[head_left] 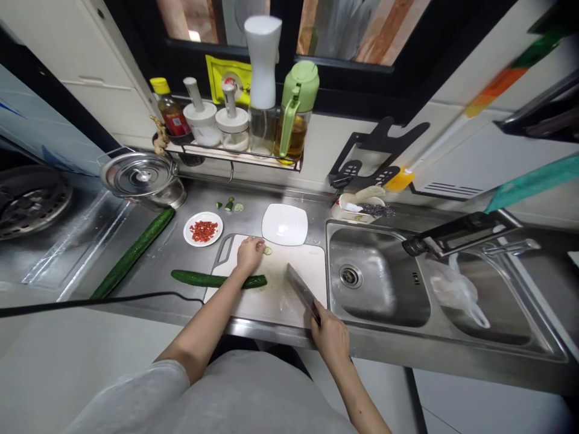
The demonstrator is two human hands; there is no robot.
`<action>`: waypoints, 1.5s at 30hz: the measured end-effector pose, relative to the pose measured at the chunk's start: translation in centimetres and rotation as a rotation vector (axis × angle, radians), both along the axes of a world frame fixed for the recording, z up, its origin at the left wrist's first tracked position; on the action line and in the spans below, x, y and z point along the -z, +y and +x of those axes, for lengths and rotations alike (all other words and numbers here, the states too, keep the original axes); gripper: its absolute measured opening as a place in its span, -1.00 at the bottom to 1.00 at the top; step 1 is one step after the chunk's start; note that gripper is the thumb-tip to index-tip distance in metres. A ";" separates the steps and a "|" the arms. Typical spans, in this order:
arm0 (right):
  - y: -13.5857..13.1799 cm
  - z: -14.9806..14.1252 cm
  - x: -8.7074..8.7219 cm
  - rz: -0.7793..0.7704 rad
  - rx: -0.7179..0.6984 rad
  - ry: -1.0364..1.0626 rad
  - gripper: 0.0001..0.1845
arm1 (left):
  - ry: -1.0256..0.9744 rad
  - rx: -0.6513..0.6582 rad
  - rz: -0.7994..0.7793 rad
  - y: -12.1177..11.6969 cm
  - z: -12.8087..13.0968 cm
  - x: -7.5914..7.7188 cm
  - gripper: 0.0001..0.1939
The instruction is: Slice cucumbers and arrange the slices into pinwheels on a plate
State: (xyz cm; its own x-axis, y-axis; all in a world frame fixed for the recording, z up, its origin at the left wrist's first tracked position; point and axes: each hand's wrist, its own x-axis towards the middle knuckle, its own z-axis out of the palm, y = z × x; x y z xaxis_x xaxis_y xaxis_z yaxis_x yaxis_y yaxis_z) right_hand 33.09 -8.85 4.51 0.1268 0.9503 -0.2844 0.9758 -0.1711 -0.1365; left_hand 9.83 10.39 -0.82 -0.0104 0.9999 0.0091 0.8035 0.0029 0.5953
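One cucumber (199, 278) lies crosswise at the centre of the frame, its right part on a white cutting board (271, 307) and its left end reaching past the board's left edge, over the steel counter (181, 253). The left wrist crosses above it. The left hand (250, 256) is just beyond the cucumber, fingers bunched narrowly beside pale green slices (268, 251), at least one of them visible; whether the fingertips pinch anything, I cannot tell. The right hand (331, 339), lower right of centre, is closed around the handle of one knife (301, 286), its blade slanting up and left over the board.

Bare board shows between the cucumber's right end and the blade, and a strip lies right of the blade, up to the sink side. The board's near edge runs close to the counter's front edge.

Two plates are above the board: a white squarish plate (284, 224) at its top edge, and, to the left, a round plate (216, 235) of chopped red pieces (203, 231). A few small green pieces (229, 205) lie between and above them. A second cucumber (136, 253) slants at left, its upper end near one lidded pot (169, 194). Right of the board are two sink basins (375, 295); the farther right holds one plastic bag (456, 286).
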 end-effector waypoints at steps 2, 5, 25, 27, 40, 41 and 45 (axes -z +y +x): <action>0.2 -0.3 -0.1 -0.038 0.038 0.025 -0.61 | -0.083 -0.043 0.022 -0.9 -1.0 -0.3 -0.82; 0.5 -0.7 -0.2 -0.102 0.080 0.079 -0.64 | -0.171 0.029 0.071 -3.2 -2.3 -0.8 -0.81; 1.8 -6.9 -3.4 -0.317 -0.174 0.171 -0.71 | -0.074 0.483 0.332 -10.8 -3.9 0.8 -0.80; 1.6 -7.2 -3.4 -0.320 -0.195 0.165 -0.70 | -0.055 0.489 0.356 -10.8 -3.9 0.9 -0.81; 1.0 -8.7 -4.0 -0.337 -0.213 0.123 -0.74 | 0.022 0.512 0.411 -10.9 -4.0 1.2 -0.83; 1.0 -8.7 -4.0 -0.337 -0.214 0.117 -0.74 | 0.028 0.511 0.413 -10.9 -4.0 1.2 -0.83; 0.8 -9.0 -3.6 -0.356 -0.228 0.104 -0.73 | 0.044 0.518 0.418 -10.9 -3.9 1.0 -0.83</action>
